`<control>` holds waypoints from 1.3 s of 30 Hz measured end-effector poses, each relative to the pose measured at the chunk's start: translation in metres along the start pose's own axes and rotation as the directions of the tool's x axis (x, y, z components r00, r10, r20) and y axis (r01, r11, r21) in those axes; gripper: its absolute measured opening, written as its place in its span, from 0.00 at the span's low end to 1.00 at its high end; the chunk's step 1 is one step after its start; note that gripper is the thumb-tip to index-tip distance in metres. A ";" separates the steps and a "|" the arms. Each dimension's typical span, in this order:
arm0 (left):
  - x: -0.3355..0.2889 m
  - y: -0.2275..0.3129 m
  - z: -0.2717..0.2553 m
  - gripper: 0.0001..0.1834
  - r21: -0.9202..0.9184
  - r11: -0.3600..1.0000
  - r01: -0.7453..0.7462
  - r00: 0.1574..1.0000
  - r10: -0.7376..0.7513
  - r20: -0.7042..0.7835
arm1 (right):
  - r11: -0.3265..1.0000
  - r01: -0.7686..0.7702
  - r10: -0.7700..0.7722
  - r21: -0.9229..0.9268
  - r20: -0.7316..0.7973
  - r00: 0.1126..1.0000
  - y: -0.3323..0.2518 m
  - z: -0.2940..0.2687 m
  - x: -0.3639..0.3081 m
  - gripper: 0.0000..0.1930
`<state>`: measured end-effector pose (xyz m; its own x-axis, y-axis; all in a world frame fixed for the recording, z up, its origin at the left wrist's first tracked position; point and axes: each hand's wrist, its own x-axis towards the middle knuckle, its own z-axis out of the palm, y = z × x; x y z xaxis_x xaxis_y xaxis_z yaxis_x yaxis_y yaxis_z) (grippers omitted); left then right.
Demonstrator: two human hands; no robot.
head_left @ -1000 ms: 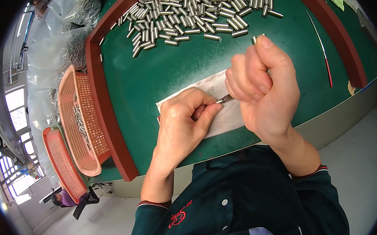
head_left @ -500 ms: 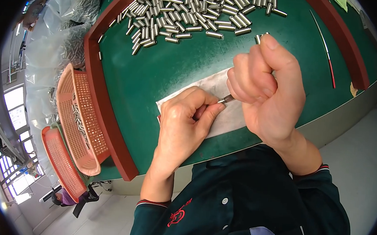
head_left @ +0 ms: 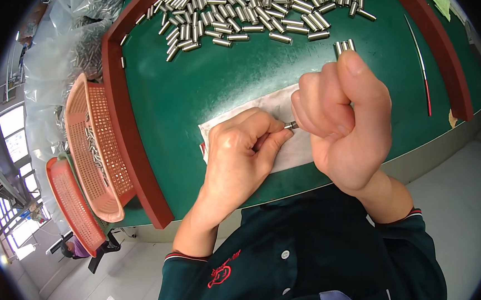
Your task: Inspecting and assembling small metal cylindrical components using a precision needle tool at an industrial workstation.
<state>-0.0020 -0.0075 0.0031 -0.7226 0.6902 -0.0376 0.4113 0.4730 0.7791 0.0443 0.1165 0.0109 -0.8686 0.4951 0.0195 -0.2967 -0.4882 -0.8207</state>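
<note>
Between the thumb and fingers of my left hand (head_left: pixel 234 158) is pinched a small shiny metal cylinder (head_left: pixel 288 126). My right hand (head_left: pixel 353 127) is closed in a fist, thumb up, round a tool with a thin dark shaft (head_left: pixel 295 123). The shaft's end meets the cylinder; the handle is hidden in my palm, so its kind does not show. Both hands are over a whitish, smudged cloth (head_left: pixel 296 156) on the green table top (head_left: pixel 171 98). Beyond my right thumb lie a few similar metal cylinders (head_left: pixel 343 47).
A large heap of metal cylinders (head_left: pixel 250 17) covers the far table. Red-brown raised edges (head_left: pixel 127 136) border it. At right lies a thin red-handled tool (head_left: pixel 426 90). Pink baskets (head_left: pixel 118 161) and clear bags of metal parts (head_left: pixel 89 44) stand left. A person (head_left: pixel 74 248) is far off.
The whole view has shifted slightly. My hands keep nearly the same grip, and the right fist sits a little closer to the left fingertips, with less of the shaft showing.
</note>
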 end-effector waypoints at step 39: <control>0.068 -0.034 -0.036 0.03 0.368 0.927 -0.070 0.942 0.182 -0.281 | 0.996 0.074 -0.074 0.054 -0.003 0.997 0.004 -0.001 -0.003 0.23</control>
<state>-0.0850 0.0033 -0.0033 -0.7622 0.5824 0.2827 0.6360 0.5920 0.4951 0.0461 0.1134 0.0069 -0.8431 0.5321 0.0781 -0.3811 -0.4887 -0.7848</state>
